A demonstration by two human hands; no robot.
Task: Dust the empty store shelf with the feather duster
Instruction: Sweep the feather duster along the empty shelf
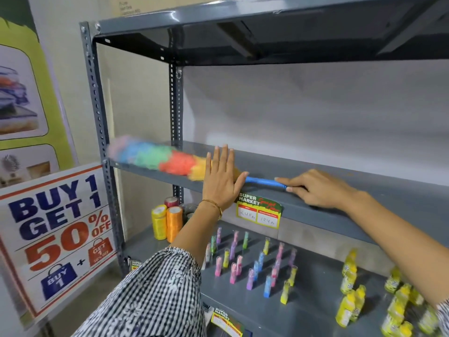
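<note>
A rainbow feather duster (155, 156) with a blue handle lies across the left part of the grey middle shelf (328, 176), its fluffy head blurred near the left post. My right hand (315, 190) grips the end of the blue handle, index finger stretched along it. My left hand (222, 177) is flat and spread, fingers up, in front of the shelf's front edge, covering where head and handle meet. The shelf holds nothing else.
A price tag (258, 211) hangs on the shelf's front edge. The shelf below holds thread spools (167, 221), several small coloured bottles (255, 261) and yellow bottles (352, 305). A "Buy 1 Get 1" sign (56, 237) leans at the left. Another shelf (243, 18) is overhead.
</note>
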